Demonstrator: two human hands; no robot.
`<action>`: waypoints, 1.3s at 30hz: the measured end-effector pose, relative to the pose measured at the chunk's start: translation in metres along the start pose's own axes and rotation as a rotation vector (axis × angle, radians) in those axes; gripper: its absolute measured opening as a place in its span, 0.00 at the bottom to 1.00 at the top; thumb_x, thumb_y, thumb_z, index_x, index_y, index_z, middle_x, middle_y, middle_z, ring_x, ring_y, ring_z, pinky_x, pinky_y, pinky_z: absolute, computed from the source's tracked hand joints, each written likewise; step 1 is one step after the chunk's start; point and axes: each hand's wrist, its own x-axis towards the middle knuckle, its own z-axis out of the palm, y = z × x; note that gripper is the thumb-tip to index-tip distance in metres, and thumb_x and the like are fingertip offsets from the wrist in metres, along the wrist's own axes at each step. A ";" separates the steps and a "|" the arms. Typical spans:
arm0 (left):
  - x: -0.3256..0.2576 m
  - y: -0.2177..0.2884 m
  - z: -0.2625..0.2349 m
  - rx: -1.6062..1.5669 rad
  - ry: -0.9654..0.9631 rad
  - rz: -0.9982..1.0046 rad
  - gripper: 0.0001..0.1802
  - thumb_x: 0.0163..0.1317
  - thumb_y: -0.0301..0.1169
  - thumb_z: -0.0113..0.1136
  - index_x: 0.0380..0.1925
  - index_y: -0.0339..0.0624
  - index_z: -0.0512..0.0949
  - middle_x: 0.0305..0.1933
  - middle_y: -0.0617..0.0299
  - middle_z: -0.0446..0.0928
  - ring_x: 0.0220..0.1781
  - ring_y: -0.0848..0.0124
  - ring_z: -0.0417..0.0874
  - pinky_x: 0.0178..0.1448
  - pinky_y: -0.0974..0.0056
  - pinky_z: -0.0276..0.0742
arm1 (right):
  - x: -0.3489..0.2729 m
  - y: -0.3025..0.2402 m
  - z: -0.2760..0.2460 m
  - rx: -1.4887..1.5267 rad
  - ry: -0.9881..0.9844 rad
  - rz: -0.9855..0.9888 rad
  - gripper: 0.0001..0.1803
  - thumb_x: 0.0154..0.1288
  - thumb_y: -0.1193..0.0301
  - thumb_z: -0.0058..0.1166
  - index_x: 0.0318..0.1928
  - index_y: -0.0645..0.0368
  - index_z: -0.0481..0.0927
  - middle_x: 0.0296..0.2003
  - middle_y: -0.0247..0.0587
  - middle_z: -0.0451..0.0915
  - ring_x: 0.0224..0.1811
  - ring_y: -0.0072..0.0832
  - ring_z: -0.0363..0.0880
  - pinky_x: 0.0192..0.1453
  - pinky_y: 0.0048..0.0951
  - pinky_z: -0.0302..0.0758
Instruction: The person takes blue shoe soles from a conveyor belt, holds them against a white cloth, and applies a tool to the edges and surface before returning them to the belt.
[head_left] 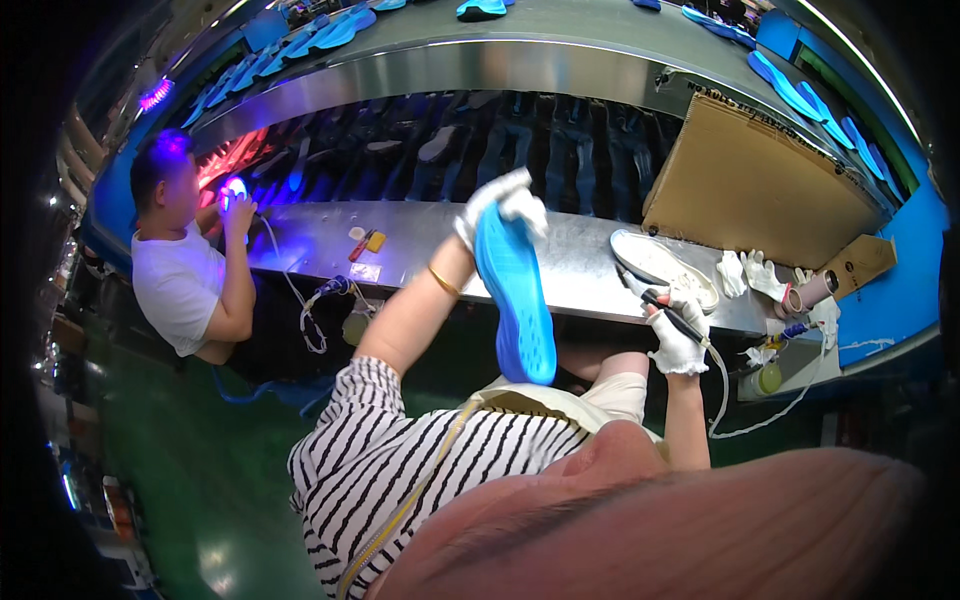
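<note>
My left hand [505,207], in a white glove, is closed on the upper end of a blue shoe sole [515,290]. The sole hangs in front of my body, its lower end darker blue and dotted with small holes. My right hand [680,340], in a white glove with bare fingertips, is closed round a slim black and red pen-like tool [684,324] from which a pale hose runs down. The tool's tip lies near a white sole-shaped piece [650,256] on the metal bench [590,260]; whether they touch I cannot tell.
White gloves [757,272] and a brownish roll [815,290] lie on the right, beside a leaning cardboard sheet [760,170]. Dark strips hang behind the bench, below a conveyor [590,25] carrying blue soles. To the left, a person [190,260] holds a glowing object [235,188].
</note>
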 end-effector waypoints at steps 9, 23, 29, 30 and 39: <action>-0.064 -0.119 0.036 -0.414 0.119 -0.128 0.55 0.52 0.72 0.40 0.66 0.38 0.52 0.65 0.37 0.58 0.65 0.39 0.62 0.65 0.33 0.54 | 0.000 -0.026 0.030 -0.012 -0.134 0.046 0.14 0.54 0.79 0.60 0.41 0.65 0.73 0.36 0.38 0.77 0.35 0.21 0.77 0.40 0.22 0.75; -0.026 -0.154 0.053 -0.302 0.410 0.204 0.36 0.62 0.61 0.42 0.60 0.46 0.64 0.56 0.51 0.72 0.55 0.61 0.75 0.61 0.57 0.72 | 0.007 -0.033 0.079 0.052 -0.067 -0.009 0.13 0.54 0.80 0.58 0.41 0.63 0.73 0.35 0.37 0.78 0.36 0.20 0.78 0.42 0.21 0.75; -0.038 -0.142 0.051 -0.177 0.485 0.137 0.43 0.58 0.66 0.42 0.64 0.47 0.59 0.58 0.50 0.70 0.57 0.60 0.74 0.63 0.56 0.69 | -0.005 -0.032 0.078 0.154 -0.145 0.183 0.13 0.56 0.81 0.56 0.44 0.64 0.73 0.36 0.40 0.78 0.35 0.21 0.78 0.42 0.22 0.76; -0.038 -0.136 0.049 -0.234 0.385 0.109 0.43 0.57 0.67 0.42 0.63 0.47 0.61 0.58 0.50 0.70 0.56 0.60 0.75 0.62 0.55 0.70 | -0.001 -0.028 0.077 0.159 -0.124 0.174 0.13 0.57 0.81 0.55 0.44 0.64 0.73 0.36 0.39 0.78 0.33 0.20 0.77 0.41 0.22 0.76; -0.037 -0.116 0.045 -0.135 0.551 0.063 0.48 0.55 0.70 0.40 0.60 0.39 0.63 0.53 0.47 0.73 0.53 0.56 0.76 0.59 0.53 0.73 | -0.011 -0.028 0.077 0.028 -0.267 0.217 0.13 0.51 0.82 0.57 0.39 0.65 0.75 0.35 0.39 0.78 0.35 0.22 0.77 0.41 0.23 0.74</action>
